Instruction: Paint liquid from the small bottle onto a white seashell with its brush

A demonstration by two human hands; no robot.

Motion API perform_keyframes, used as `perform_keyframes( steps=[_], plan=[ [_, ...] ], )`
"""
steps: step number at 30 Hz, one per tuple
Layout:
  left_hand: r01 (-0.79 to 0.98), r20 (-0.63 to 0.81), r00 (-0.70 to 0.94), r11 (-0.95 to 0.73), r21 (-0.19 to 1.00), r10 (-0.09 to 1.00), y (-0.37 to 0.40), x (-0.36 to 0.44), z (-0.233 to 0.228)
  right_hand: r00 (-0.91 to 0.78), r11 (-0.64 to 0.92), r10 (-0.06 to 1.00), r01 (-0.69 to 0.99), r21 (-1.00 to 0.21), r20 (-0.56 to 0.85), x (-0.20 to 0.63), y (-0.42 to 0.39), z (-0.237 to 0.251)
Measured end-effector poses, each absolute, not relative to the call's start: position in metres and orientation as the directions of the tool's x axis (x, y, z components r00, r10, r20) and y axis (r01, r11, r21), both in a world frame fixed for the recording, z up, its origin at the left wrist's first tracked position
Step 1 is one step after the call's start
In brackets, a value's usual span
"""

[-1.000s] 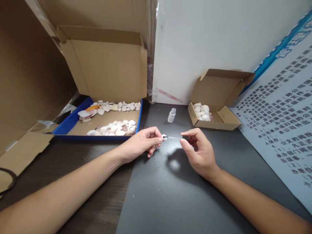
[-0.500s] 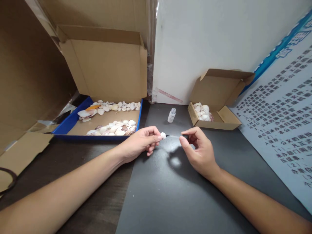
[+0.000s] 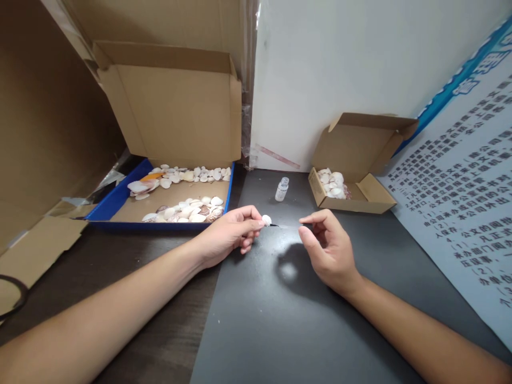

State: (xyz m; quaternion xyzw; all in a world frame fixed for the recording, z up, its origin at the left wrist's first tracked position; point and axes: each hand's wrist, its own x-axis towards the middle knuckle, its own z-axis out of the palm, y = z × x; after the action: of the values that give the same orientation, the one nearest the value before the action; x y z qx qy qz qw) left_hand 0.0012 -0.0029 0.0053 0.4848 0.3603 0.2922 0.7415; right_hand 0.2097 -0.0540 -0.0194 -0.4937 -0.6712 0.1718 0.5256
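Observation:
My left hand (image 3: 230,233) pinches a small white shell (image 3: 266,220) between thumb and fingertips, just above the dark mat (image 3: 280,320). My right hand (image 3: 328,246) holds a thin brush applicator (image 3: 288,226) by its dark cap; the fine tip touches the shell. A small clear bottle (image 3: 282,189) stands uncapped behind the hands, near the wall.
A blue-edged cardboard tray (image 3: 120,198) with several shells lies at the left, its lid raised. A small open cardboard box (image 3: 372,196) holding shells sits at the right. A printed board (image 3: 464,202) leans along the right edge. Flat cardboard covers the far left.
My right hand has shifted slightly right and turned, so its fingers now hide the cap. The shell in my left hand rose a little. The brush tip stays at the shell.

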Motion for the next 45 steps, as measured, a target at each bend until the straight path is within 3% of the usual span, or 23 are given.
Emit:
perform_keyframes(
  steps=[17, 22, 26, 34, 38, 42, 45],
  plan=[
    [-0.015, -0.243, 0.598, 0.314, 0.949, 0.764, -0.0037, 0.0007, 0.0041, 0.079, 0.426, 0.843, 0.508, -0.748, 0.533, 0.2076, -0.0541, -0.0162],
    [-0.007, -0.211, 0.616, 0.273, 0.962, 0.759, -0.0029, 0.0005, 0.0008, 0.024, 0.452, 0.859, 0.434, -0.779, 0.512, 0.2079, -0.0545, -0.0167],
    [0.012, -0.198, 0.624, 0.244, 0.970, 0.756, -0.0025, 0.0006, 0.0001, -0.001, 0.429, 0.873, 0.475, -0.768, 0.487, 0.2070, -0.0549, -0.0144],
    [0.187, -0.183, 0.651, 0.079, 0.979, 0.737, -0.0026, 0.0002, 0.0007, 0.011, 0.427, 0.883, 0.399, -0.812, 0.470, 0.2054, -0.0552, -0.0139],
    [0.198, -0.181, 0.653, 0.065, 0.978, 0.735, -0.0032, 0.0011, 0.0008, 0.066, 0.392, 0.889, 0.400, -0.828, 0.453, 0.2065, -0.0550, -0.0154],
    [0.207, -0.185, 0.665, 0.059, 0.977, 0.724, -0.0038, 0.0018, 0.0013, -0.002, 0.428, 0.891, 0.338, -0.838, 0.454, 0.2078, -0.0557, -0.0159],
    [0.212, -0.181, 0.673, 0.048, 0.976, 0.717, -0.0037, 0.0019, 0.0015, 0.008, 0.399, 0.900, 0.384, -0.832, 0.436, 0.2077, -0.0558, -0.0156]
  ],
)
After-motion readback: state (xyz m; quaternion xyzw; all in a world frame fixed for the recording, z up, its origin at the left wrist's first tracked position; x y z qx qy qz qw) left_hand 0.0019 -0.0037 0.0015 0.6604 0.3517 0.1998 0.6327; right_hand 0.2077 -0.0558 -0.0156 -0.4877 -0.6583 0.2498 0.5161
